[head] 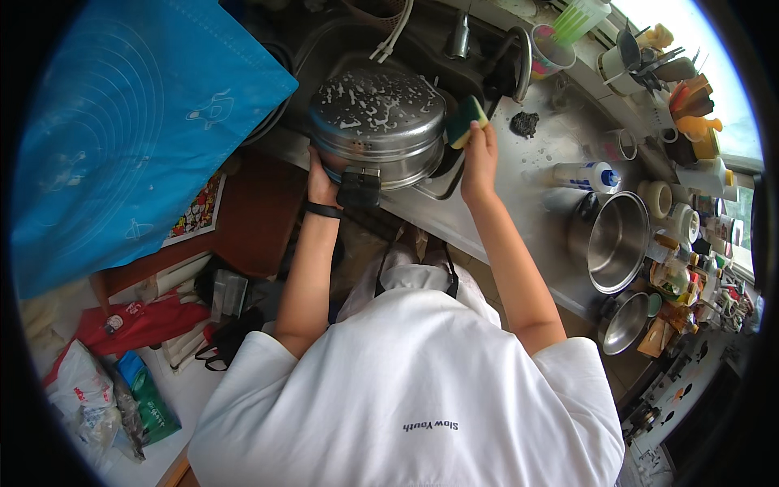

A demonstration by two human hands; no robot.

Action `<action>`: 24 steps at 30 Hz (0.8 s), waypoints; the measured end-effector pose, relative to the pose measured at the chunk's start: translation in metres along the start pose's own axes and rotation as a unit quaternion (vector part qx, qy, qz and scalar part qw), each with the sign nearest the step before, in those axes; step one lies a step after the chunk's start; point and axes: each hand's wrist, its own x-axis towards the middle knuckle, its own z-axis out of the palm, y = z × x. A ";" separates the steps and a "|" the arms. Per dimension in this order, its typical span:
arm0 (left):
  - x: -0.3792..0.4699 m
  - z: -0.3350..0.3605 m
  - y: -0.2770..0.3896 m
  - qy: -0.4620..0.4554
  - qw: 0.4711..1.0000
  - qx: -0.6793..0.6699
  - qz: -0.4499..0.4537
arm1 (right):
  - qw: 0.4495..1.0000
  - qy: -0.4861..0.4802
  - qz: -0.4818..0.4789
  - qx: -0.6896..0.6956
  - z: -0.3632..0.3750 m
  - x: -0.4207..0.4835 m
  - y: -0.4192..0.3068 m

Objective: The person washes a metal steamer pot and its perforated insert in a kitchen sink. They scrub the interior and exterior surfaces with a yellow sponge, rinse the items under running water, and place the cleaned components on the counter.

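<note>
A round stainless steel pot [380, 109] with soap foam on its flat top face is held tilted over the sink [328, 45]. My left hand [321, 178] grips the pot's lower left side, beside its black handle [359, 187]; part of the fingers is hidden by the pot. In my right hand [481, 159] is a green and yellow scouring sponge [467, 122], just right of the pot and apart from it. The chrome faucet [522, 67] arches behind the sponge, at the sink's upper right.
On the steel counter [517, 207] lie a dark scouring pad [524, 124], a dish soap bottle [584, 176] and an open steel pot [618, 243]. Bottles and utensil cups line the window side. A blue baking mat [140, 134] covers the left.
</note>
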 end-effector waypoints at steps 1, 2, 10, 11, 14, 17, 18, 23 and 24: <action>-0.002 0.003 -0.003 0.012 1.000 -0.005 -0.003 | 0.999 -0.033 -0.013 -0.034 0.011 0.000 0.004; -0.003 0.007 -0.008 0.024 1.000 -0.011 -0.007 | 0.985 -0.018 -0.126 -0.117 0.022 -0.004 0.013; 0.004 -0.015 -0.013 -0.104 0.972 -0.188 -0.095 | 0.830 -0.090 -0.431 -0.342 0.044 -0.062 0.002; 0.004 -0.015 -0.014 -0.080 0.978 -0.171 -0.084 | 0.807 -0.128 -0.459 -0.349 0.039 -0.064 0.002; -0.001 0.000 -0.010 -0.028 0.991 -0.124 -0.052 | 0.771 -0.179 -0.497 -0.355 0.017 -0.050 0.001; -0.007 0.007 -0.010 -0.009 0.995 -0.093 -0.035 | 0.853 -0.092 -0.427 -0.285 0.015 -0.034 -0.003; -0.010 0.015 -0.009 -0.001 0.996 -0.086 -0.035 | 0.917 -0.053 -0.349 -0.185 0.022 -0.030 -0.002; -0.004 0.012 -0.015 0.008 0.998 -0.061 -0.029 | 0.846 -0.079 -0.422 -0.316 0.052 -0.063 -0.020; -0.003 0.014 -0.016 0.007 0.998 -0.057 -0.027 | 0.842 -0.093 -0.425 -0.320 0.051 -0.060 -0.023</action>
